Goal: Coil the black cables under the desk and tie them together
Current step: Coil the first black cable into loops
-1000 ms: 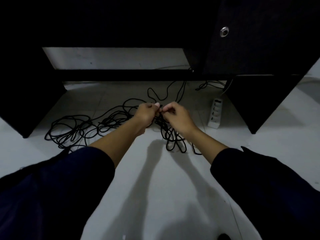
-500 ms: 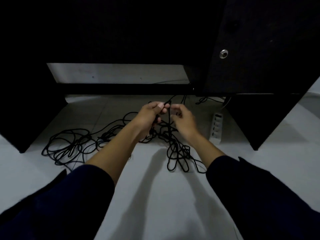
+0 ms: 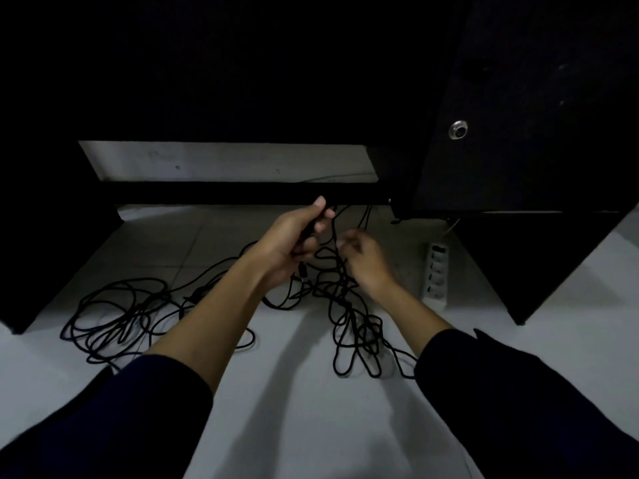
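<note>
Black cables sprawl over the pale floor under a dark desk. One loose tangle lies at the left. A bunch of long loops hangs below my hands and trails onto the floor. My left hand is raised and closed around a gathered part of the cables, thumb on top. My right hand is just to its right, blurred, its fingers curled among the strands; whether it grips one is unclear. Thin cable strands run up from my hands toward the desk's crossbar.
A white power strip lies on the floor at the right, beside the desk's dark side panel. A black crossbar spans the back, with a pale wall behind. Another dark panel stands at the left.
My left hand has lifted higher with the cable bunch. My right hand has come away from it and dropped slightly to the right. The view has tilted down a little.
</note>
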`<move>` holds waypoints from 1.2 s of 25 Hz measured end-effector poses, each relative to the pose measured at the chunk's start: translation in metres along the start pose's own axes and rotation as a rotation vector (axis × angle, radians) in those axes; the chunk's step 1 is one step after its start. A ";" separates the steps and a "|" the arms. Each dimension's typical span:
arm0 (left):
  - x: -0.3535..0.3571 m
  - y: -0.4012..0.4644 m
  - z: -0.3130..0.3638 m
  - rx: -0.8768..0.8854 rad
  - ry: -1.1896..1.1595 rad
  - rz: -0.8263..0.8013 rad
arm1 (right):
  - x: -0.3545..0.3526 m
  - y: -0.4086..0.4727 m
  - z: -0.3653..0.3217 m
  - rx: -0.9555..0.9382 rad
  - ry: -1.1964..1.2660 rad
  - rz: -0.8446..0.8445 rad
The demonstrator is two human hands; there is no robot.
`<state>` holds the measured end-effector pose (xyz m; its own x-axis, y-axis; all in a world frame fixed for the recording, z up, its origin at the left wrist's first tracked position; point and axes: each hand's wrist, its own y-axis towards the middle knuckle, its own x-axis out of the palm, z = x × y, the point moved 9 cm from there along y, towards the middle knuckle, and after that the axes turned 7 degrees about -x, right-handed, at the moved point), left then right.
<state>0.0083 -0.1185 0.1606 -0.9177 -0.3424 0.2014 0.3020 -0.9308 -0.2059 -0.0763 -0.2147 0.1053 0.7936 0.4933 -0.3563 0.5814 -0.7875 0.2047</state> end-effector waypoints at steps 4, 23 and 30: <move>0.003 -0.014 -0.001 0.044 -0.009 -0.001 | 0.022 -0.014 0.007 0.011 0.020 -0.114; -0.012 -0.007 -0.010 0.154 -0.081 0.219 | -0.001 -0.018 -0.054 -0.021 0.362 0.017; 0.012 -0.011 -0.004 0.173 -0.010 0.130 | -0.019 -0.033 -0.067 -0.129 0.381 0.166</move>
<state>-0.0064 -0.1121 0.1615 -0.8656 -0.4616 0.1939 0.4585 -0.8864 -0.0636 -0.0982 -0.1730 0.1667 0.8736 0.4843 0.0483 0.4388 -0.8267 0.3521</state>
